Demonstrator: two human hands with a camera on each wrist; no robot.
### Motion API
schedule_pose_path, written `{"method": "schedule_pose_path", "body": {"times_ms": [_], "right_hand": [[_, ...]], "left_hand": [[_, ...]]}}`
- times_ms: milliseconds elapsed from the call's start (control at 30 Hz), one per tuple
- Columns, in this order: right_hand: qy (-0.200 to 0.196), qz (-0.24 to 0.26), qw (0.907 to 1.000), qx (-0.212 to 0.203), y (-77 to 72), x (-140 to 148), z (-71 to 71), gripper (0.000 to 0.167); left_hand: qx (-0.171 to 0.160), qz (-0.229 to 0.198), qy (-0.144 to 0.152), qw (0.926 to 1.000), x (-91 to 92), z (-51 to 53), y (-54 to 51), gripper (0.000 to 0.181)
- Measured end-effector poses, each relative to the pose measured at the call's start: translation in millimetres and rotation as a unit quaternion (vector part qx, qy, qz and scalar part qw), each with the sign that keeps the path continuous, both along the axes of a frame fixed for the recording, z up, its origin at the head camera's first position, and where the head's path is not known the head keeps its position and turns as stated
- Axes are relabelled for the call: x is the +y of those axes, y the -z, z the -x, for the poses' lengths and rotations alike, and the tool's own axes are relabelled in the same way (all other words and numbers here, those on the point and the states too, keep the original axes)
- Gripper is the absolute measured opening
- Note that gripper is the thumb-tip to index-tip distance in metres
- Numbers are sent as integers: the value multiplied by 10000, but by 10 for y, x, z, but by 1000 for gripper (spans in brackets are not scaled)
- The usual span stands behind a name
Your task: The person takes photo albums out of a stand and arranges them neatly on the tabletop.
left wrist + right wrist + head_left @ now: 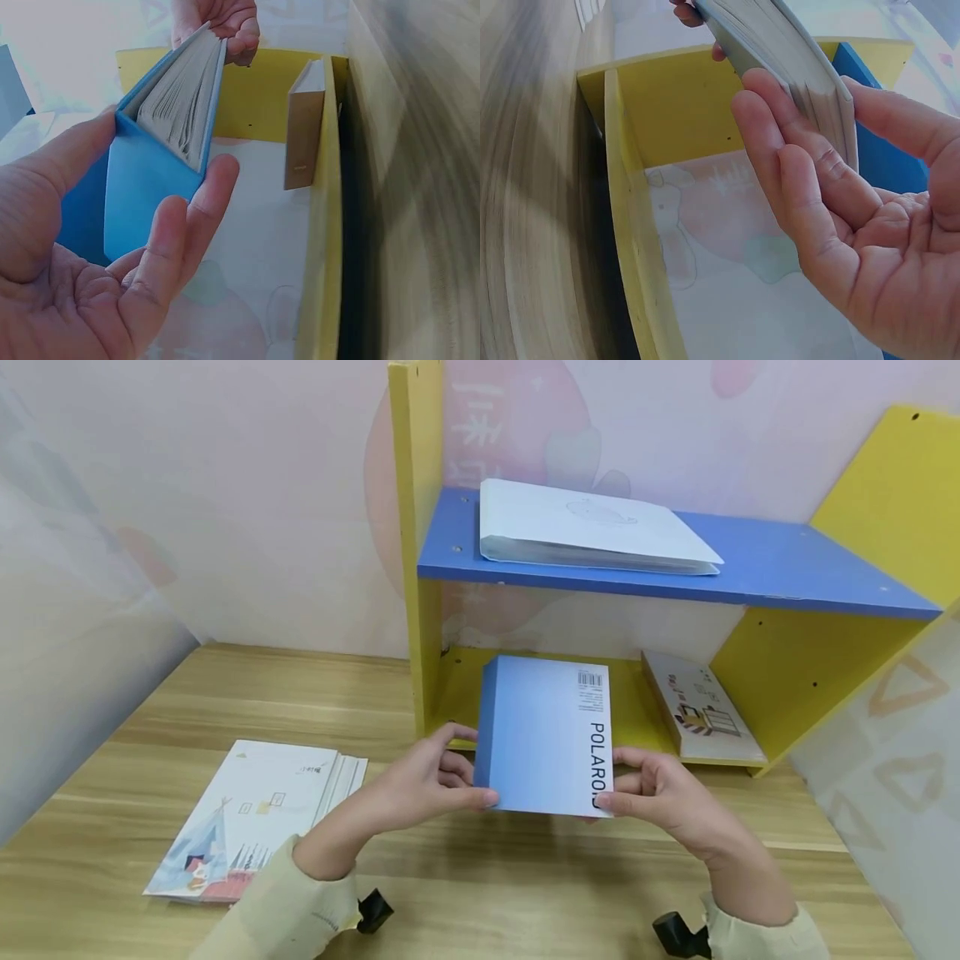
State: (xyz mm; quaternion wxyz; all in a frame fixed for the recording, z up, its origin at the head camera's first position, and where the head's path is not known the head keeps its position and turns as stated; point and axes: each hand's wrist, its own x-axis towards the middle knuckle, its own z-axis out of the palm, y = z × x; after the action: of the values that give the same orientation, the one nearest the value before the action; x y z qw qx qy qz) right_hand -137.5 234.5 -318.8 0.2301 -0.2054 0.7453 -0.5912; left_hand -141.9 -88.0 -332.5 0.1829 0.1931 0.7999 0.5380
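A blue photo album (543, 739) with "POLAROID" printed along its right side is held up in front of the shelf's lower compartment. My left hand (427, 781) grips its left edge, thumb on top and fingers beneath. At the opposite edge my right hand (667, 797) pinches it the same way. In the left wrist view, the album's blue spine (154, 195) faces the left palm, and its pages fan slightly between the covers. The right wrist view shows the page edges (817, 97) between the right thumb and fingers.
A yellow-and-blue shelf (750, 581) stands at the back of the wooden table (525, 893). On its blue board lies a white album (592, 527). Another album (701, 706) lies at the lower compartment's right. White albums with a tent picture (255, 810) lie on the table at left.
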Motion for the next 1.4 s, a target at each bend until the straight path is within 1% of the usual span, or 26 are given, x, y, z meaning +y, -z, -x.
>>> {"method": "schedule_pose_path", "body": {"times_ms": [167, 233, 400, 533, 700, 867, 967, 1100, 1233, 1400], "right_hand": [[-22, -24, 10000, -66, -19, -51, -35, 64], [-59, -14, 9999, -103, -12, -70, -49, 63], [-125, 1, 9997, -226, 20, -113, -72, 65], [-149, -5, 9993, -331, 37, -138, -85, 69], [-238, -27, 9990, -379, 56, -162, -96, 68], [-265, -18, 9985, -471, 95, -213, -107, 70], [-275, 8, 9983, -516, 120, -253, -118, 72], [-290, 10, 9979, -572, 138, -310, -133, 75], [-287, -16, 9977, -606, 158, -375, -138, 75], [-341, -17, 9974, -637, 192, -479, -134, 72]], "left_hand": [[-2, 119, 111, 9999, -79, -41, -64, 78], [-3, 178, 199, 9996, -106, -57, -81, 78], [15, 493, 363, 9981, -163, -82, -116, 80], [43, 650, 540, 9964, -199, -78, -131, 77], [156, 792, 798, 9935, -222, -62, -126, 71], [170, 809, 1033, 9912, -275, -49, -126, 69], [263, 850, 1197, 9888, -312, -47, -142, 67], [164, 980, 1273, 9869, -365, -55, -171, 69], [-86, 964, 1272, 9872, -422, -56, -183, 76], [-139, 969, 1340, 9861, -510, -50, -175, 72]]}}
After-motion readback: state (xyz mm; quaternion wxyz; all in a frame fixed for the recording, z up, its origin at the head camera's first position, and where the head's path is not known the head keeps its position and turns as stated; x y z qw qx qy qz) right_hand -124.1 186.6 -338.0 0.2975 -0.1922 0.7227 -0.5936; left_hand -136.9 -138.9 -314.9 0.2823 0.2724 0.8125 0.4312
